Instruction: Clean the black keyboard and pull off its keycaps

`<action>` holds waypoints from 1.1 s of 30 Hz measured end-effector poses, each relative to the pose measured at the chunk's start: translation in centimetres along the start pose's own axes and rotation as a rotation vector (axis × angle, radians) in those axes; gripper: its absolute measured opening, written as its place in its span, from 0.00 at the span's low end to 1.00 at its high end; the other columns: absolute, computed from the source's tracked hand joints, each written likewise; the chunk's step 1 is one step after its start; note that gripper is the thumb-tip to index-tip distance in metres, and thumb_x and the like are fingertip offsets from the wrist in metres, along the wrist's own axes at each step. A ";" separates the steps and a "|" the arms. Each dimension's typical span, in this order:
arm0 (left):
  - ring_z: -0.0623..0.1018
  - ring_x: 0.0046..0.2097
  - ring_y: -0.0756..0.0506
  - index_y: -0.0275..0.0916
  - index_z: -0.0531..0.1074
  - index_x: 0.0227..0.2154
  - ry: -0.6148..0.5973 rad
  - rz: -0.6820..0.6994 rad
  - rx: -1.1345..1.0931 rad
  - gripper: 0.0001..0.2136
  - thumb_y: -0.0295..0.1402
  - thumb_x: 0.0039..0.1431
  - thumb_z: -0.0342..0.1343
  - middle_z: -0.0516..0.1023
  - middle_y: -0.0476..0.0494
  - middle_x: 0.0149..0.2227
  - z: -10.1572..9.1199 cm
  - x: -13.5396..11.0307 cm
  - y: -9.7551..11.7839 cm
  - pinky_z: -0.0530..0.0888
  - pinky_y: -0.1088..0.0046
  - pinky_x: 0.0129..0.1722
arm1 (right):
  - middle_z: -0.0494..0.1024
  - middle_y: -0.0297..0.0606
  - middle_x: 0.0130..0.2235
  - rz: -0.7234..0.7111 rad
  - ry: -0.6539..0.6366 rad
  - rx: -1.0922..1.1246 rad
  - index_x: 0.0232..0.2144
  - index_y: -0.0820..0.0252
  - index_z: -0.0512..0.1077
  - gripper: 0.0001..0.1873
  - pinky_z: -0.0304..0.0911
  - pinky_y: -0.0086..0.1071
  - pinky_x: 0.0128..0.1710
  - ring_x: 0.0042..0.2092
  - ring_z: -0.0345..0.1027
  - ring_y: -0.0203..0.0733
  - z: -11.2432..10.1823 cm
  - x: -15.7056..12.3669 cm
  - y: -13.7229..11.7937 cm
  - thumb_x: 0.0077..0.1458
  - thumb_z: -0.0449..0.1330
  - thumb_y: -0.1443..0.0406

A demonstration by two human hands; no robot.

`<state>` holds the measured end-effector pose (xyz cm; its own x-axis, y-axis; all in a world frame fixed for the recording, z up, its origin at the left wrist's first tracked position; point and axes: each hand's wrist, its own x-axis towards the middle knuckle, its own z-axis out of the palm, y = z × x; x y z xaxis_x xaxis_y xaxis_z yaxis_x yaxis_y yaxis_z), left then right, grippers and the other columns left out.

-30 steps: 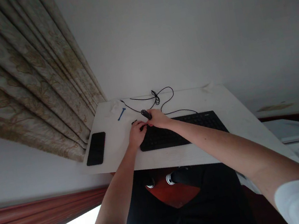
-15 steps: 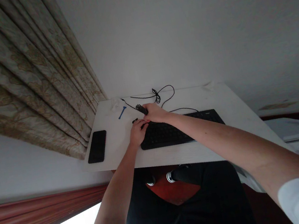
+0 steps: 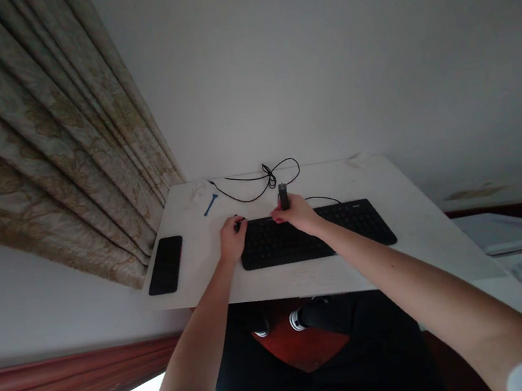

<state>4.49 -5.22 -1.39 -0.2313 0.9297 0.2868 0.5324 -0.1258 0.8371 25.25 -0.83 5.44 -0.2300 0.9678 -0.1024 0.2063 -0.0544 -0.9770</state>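
A black keyboard (image 3: 280, 252) lies on the white table. Over its far edge, my right hand (image 3: 300, 214) is closed around a short black stick-like tool (image 3: 284, 197) with a paler tip, which points away from me; its exact kind is unclear. By the keyboard's far left corner is my left hand (image 3: 232, 240), fingers curled on a small black piece (image 3: 237, 227) that they partly hide. My right hand and forearm cover part of the keys.
A phone (image 3: 166, 265) lies at the table's left side. Beyond my left hand is a small blue tool (image 3: 211, 204). A bundled black cable (image 3: 270, 176) runs along the back by the wall. A patterned curtain (image 3: 98, 149) hangs at the left.
My right hand has moved right with the black tool, away from my left hand, and the tool has turned more upright. My left hand has shifted slightly left, off the keyboard corner.
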 end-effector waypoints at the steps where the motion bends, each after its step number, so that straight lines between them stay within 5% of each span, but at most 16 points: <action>1: 0.79 0.42 0.45 0.38 0.77 0.41 -0.005 0.008 0.026 0.09 0.35 0.65 0.54 0.80 0.42 0.40 -0.1 0.2 0.0 0.75 0.67 0.47 | 0.77 0.33 0.25 0.016 0.023 0.077 0.28 0.57 0.63 0.16 0.73 0.32 0.28 0.27 0.75 0.39 -0.3 -0.5 0.6 0.43 0.69 0.67; 12: 0.77 0.46 0.37 0.40 0.81 0.33 -0.333 0.256 0.658 0.07 0.31 0.61 0.57 0.79 0.38 0.36 -1.6 5.7 1.7 0.72 0.61 0.49 | 0.75 0.31 0.28 0.087 0.096 0.354 0.31 0.57 0.63 0.22 0.77 0.32 0.29 0.28 0.76 0.38 -2.0 -3.4 1.1 0.40 0.74 0.65; 23: 0.75 0.53 0.40 0.40 0.78 0.48 -0.279 0.211 0.524 0.15 0.26 0.59 0.56 0.75 0.38 0.49 -3.0 5.5 -0.1 0.71 0.61 0.57 | 0.76 0.31 0.28 0.067 0.111 0.374 0.30 0.57 0.64 0.21 0.77 0.32 0.29 0.28 0.75 0.37 -3.1 -3.6 1.6 0.41 0.73 0.64; 28: 0.72 0.59 0.41 0.47 0.75 0.53 -0.418 0.299 0.559 0.22 0.22 0.60 0.49 0.73 0.42 0.58 -3.4 4.5 -0.1 0.72 0.63 0.55 | 0.75 0.30 0.28 0.062 0.121 0.361 0.31 0.57 0.64 0.22 0.76 0.31 0.28 0.27 0.75 0.37 -3.3 -3.7 1.9 0.40 0.74 0.63; 33: 0.75 0.54 0.43 0.47 0.78 0.48 -0.517 0.293 0.568 0.17 0.25 0.61 0.50 0.78 0.43 0.51 -3.2 5.5 -0.3 0.72 0.66 0.53 | 0.74 0.29 0.28 0.062 0.097 0.379 0.31 0.56 0.64 0.23 0.76 0.32 0.29 0.27 0.75 0.37 -3.3 -4.1 1.9 0.40 0.74 0.61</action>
<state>0.48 -1.15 1.39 0.3114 0.9460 0.0902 0.8760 -0.3226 0.3587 29.75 -4.13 4.60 -0.1333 0.9776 -0.1628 -0.1528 -0.1826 -0.9713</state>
